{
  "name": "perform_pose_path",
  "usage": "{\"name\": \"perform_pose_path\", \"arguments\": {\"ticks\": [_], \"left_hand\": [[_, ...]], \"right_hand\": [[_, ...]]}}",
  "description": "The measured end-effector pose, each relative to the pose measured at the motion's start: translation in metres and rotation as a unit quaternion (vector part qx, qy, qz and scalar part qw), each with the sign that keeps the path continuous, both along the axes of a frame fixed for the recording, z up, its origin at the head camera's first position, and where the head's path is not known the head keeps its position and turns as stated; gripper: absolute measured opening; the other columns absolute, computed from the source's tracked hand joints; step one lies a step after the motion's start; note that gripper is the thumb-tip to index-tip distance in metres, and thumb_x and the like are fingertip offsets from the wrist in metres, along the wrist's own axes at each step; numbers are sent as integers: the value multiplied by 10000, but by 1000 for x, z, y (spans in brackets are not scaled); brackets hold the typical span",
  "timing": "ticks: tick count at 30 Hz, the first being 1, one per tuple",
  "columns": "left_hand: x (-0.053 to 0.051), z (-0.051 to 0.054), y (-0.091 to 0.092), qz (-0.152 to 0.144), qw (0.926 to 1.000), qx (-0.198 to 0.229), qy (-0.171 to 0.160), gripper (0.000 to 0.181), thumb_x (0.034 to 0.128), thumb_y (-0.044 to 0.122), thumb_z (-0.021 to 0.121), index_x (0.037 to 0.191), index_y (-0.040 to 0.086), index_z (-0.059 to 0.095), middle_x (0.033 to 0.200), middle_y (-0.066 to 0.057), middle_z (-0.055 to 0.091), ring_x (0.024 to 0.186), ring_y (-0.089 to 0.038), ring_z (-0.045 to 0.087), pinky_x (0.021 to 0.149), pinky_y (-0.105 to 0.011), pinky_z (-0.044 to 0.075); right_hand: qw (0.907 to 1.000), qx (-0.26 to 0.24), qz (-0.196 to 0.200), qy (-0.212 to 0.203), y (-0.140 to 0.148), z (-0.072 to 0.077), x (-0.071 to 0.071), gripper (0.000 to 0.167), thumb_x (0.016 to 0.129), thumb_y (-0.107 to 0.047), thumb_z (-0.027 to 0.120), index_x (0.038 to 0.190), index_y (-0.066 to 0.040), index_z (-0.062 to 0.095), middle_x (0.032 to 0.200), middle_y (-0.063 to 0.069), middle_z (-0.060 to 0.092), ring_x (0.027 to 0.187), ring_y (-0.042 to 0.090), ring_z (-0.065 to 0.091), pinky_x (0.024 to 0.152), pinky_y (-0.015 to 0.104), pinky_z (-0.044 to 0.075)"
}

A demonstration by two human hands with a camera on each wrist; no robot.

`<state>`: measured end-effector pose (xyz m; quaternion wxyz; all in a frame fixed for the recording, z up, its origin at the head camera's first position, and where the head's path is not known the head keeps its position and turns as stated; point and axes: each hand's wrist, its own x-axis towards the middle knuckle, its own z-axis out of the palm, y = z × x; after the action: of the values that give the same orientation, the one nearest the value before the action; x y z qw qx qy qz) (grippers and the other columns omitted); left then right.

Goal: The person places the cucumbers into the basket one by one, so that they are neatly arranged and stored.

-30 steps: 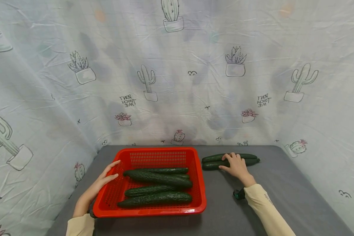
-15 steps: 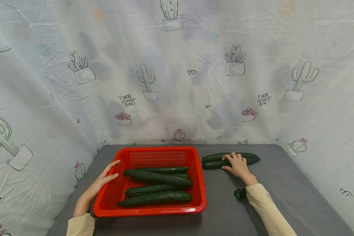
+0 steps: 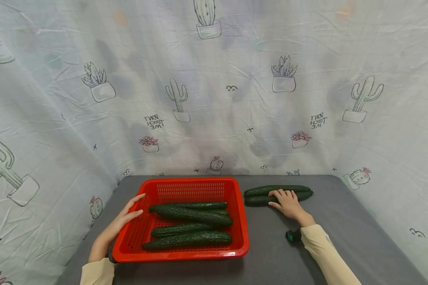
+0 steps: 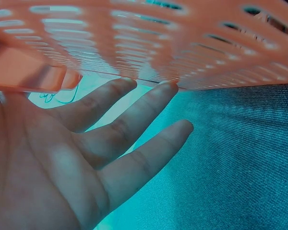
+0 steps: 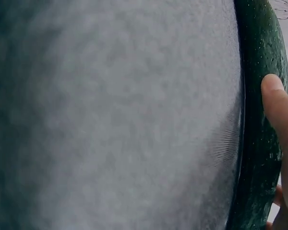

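Note:
In the head view, a red plastic basket (image 3: 180, 255) stands left of centre, with several dark green cucumbers (image 3: 196, 239) lying in it. My left hand (image 3: 115, 228) straddles its left rim, two digits over the inner side. The left wrist view shows three straight, spread fingers (image 4: 149, 160) outside the slotted wall (image 4: 149, 43). To the basket's right, two more cucumbers lie side by side. My right hand (image 3: 288, 204) holds the nearer cucumber (image 3: 258, 201); its thumb (image 5: 274, 93) presses the side in the right wrist view. The farther cucumber (image 3: 260, 190) lies against it.
A grey tabletop (image 3: 267, 257) lies beneath everything. A pale curtain (image 3: 217, 103) printed with cacti hangs behind the table and along both sides. The basket's right wall stands close to the left ends of the two loose cucumbers.
My right hand has drawn slightly nearer, its fingertips shifting off the farther cucumber onto the nearer one. The left hand and the basket stay where they were.

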<state>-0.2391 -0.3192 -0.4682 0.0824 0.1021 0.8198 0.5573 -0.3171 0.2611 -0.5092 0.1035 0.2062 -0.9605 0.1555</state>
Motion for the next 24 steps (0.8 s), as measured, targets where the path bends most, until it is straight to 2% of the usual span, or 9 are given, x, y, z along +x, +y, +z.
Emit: {"name": "perform_pose_path", "arguments": {"ticks": [3,6,10,13,15,20,24], "left_hand": [[0,-1,0,-3,10000,20,-16,562,986,277,406,1483,211,152,1540,-111,-29,1375,-389,-5,984,-694,153],[0,0,0,10,10000,7,-17,560,987,281,405,1483,217,153,1540,-108,-29,1379,-392,-13,981,-696,151],[-1,-1,0,24,10000,0,-43,560,986,292,406,1482,224,155,1541,-105,-24,1379,-392,1,983,-689,167],[-1,0,0,15,10000,-13,-39,561,986,296,404,1483,224,153,1541,-107,-28,1378,-394,4,984,-688,171],[-1,0,0,9,10000,-17,-32,562,986,296,402,1483,220,151,1541,-109,-33,1378,-397,-5,983,-693,162],[-1,-1,0,22,10000,4,-9,562,988,292,402,1484,204,151,1541,-111,-29,1381,-402,-29,977,-706,134],[0,-1,0,23,10000,0,-2,565,987,295,403,1484,205,150,1541,-111,-32,1381,-404,-35,977,-706,131]], "right_hand": [[9997,-85,205,44,1,-2,-1,313,922,-345,534,1164,-146,538,1166,146,508,1063,432,417,972,672,177],[9994,-71,344,47,0,-2,-1,315,936,-344,513,1174,-141,536,1144,131,509,1005,388,435,917,640,257],[9994,37,343,-84,-1,-1,-1,331,949,-363,486,1199,-150,528,1145,107,505,928,305,436,778,503,337],[9994,76,299,-122,-2,1,0,332,946,-374,491,1199,-164,528,1134,81,503,890,261,425,694,401,300],[9995,123,275,-71,-3,2,0,334,940,-393,494,1190,-175,533,1122,61,506,899,253,431,684,367,284],[9983,382,235,376,-6,6,2,393,877,-494,549,1143,-205,546,1088,24,518,961,271,458,705,382,306],[9950,469,207,856,-12,12,5,421,800,-497,645,1088,-199,572,1026,33,534,914,291,480,687,412,326]]}}
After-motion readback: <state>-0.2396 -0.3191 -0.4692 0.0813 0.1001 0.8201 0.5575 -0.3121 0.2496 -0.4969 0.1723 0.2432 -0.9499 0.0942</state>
